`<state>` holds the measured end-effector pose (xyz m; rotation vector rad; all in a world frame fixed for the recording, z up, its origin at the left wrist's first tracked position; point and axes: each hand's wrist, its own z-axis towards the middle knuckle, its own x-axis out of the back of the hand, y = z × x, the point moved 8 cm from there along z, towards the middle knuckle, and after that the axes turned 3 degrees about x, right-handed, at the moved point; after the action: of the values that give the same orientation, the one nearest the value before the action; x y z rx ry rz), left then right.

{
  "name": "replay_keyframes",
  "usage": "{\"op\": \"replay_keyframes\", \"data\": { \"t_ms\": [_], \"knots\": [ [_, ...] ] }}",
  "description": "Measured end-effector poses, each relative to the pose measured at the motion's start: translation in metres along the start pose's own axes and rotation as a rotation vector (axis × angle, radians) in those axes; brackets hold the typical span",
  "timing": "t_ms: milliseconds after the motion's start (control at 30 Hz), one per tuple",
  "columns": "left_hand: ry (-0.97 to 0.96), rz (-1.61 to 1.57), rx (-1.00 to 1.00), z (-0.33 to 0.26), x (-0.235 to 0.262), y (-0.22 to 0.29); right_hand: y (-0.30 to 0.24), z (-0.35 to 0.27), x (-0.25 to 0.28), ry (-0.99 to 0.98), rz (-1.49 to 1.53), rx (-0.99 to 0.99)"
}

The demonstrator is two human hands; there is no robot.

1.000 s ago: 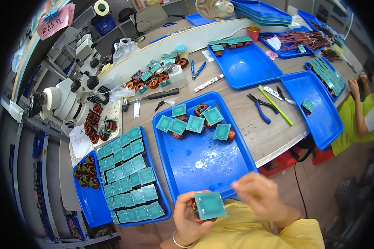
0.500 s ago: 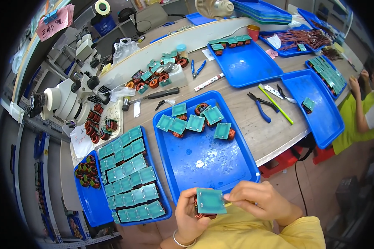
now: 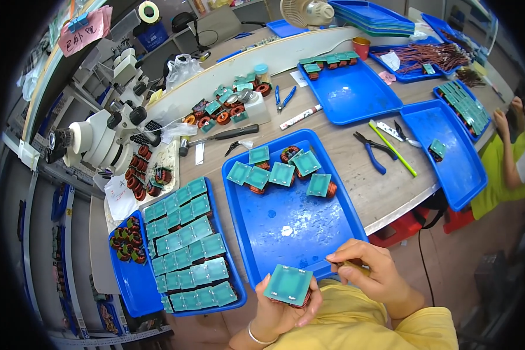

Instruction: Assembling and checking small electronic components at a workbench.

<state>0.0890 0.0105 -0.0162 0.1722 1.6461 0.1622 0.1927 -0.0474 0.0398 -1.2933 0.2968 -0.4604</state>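
- A square board (image 3: 289, 284) is grasped from below by the left hand (image 3: 277, 318).
- Right of it, apart, a slim item (image 3: 339, 262) is pinched by the right hand (image 3: 378, 273).

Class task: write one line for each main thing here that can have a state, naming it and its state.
Left hand: closed around green board
Green board: held, face up
Right hand: pinching slim item, kind unclear
Middle tray: partly filled
Dark pliers: handles spread
Blue cutters: handles spread
Back trays: stacked
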Motion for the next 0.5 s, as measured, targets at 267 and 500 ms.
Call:
{"op": "replay_keyframes", "data": {
  "t_ms": [267, 500],
  "knots": [
    [0.001, -0.250, 0.181, -0.002, 0.001, -0.011, 0.000, 0.001, -0.007, -0.035, -0.005, -0.001],
    [-0.233, -0.348, 0.248, -0.003, -0.010, -0.015, 0.000, 0.002, -0.009, -0.049, -0.009, -0.006]
  ]
}}
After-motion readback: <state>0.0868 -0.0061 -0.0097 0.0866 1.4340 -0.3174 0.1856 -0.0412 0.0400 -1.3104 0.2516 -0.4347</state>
